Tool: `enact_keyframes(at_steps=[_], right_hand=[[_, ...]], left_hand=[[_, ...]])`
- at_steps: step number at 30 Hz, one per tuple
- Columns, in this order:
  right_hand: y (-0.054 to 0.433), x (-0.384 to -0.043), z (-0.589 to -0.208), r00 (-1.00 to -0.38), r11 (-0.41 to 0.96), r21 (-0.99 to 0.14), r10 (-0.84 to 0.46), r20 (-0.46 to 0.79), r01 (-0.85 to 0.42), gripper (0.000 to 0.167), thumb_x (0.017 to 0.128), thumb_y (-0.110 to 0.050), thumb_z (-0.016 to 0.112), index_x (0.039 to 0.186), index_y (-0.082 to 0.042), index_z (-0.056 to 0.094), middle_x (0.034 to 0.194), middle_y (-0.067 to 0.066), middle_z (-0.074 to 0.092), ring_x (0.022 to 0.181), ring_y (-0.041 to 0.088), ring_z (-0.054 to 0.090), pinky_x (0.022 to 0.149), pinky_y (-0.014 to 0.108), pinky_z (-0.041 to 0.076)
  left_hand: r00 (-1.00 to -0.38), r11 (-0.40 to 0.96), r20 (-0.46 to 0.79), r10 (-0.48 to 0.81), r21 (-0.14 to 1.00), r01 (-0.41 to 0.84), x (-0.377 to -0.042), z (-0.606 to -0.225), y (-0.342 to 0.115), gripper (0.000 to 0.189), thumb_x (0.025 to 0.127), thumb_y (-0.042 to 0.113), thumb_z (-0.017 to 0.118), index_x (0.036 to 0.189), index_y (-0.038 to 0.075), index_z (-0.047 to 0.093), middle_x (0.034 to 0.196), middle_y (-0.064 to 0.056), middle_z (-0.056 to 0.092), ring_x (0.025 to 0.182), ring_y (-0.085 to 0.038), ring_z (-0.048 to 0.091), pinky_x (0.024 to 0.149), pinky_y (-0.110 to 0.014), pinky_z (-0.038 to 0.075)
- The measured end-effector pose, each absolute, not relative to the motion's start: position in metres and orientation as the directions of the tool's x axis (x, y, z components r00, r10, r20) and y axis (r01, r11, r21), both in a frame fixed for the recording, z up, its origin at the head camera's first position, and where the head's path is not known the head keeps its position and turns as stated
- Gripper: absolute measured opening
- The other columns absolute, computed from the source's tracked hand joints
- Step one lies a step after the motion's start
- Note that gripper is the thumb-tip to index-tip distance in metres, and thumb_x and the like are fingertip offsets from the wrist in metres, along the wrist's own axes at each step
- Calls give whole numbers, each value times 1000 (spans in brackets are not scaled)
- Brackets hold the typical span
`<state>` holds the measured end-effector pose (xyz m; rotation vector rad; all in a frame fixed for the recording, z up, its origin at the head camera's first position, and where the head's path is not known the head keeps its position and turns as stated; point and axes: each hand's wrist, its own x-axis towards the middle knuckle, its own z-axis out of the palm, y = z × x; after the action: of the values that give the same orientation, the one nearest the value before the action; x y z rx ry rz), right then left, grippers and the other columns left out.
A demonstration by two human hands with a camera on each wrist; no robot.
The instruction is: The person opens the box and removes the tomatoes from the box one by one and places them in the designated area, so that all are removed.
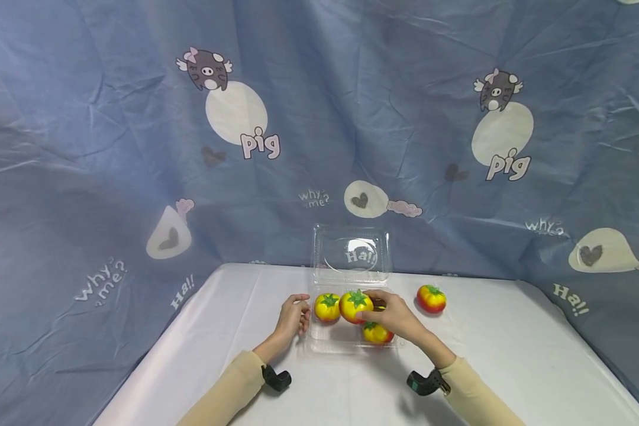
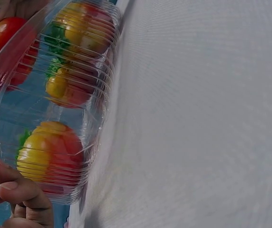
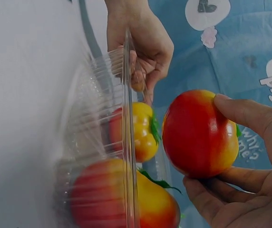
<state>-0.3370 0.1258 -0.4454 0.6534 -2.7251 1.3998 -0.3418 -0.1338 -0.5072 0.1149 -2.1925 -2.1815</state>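
Note:
A clear plastic clamshell container (image 1: 330,347) lies with its lid (image 1: 322,273) raised at the back. My right hand (image 1: 396,319) holds a red-and-yellow toy tomato (image 1: 354,306) between thumb and fingers, above the container's middle. In the right wrist view, that tomato (image 3: 198,135) hangs apart from the rim. Inside the container, one tomato (image 1: 327,309) sits at the left and another (image 1: 378,333) at the front right. A third (image 2: 86,28) is partly hidden by my right hand in the head view. My left hand (image 1: 291,316) rests at the container's left edge, fingers loosely bent.
Another toy tomato (image 1: 431,299) lies on the white-covered table (image 1: 474,319), right of the container. Behind the table hangs a blue cloth (image 1: 319,118) with pig prints. Each wrist wears a black band, such as the right one (image 1: 426,383).

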Motion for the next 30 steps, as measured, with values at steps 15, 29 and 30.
enact_keyframes(at_steps=[15,29,30], right_hand=[[151,-337,-438,-941,505,-814,-309,139,-286,62,78,-31,79,129,-2,59,124,17,63,110,33,64,91,42,54],[177,-338,-433,-949,505,-820,-282,139,-271,66,79,-34,78,131,-1,56,126,19,61,115,36,61,91,42,54],[178,-338,-433,-950,507,-819,-279,138,-268,66,79,-35,78,131,0,55,126,19,61,115,36,61,91,42,54]], left_hand=[[-997,12,-15,-82,1000,-16,-343,-508,-134,45,86,7,41,128,-8,44,62,-1,47,39,-9,41,34,-20,33],[-997,6,-1,-83,1000,-2,-342,-508,-134,44,86,8,42,127,-9,43,61,0,47,38,-8,41,34,-20,34],[-997,10,12,-81,1000,11,-340,-507,-134,43,87,8,41,126,-10,43,61,0,47,38,-7,41,34,-20,33]])
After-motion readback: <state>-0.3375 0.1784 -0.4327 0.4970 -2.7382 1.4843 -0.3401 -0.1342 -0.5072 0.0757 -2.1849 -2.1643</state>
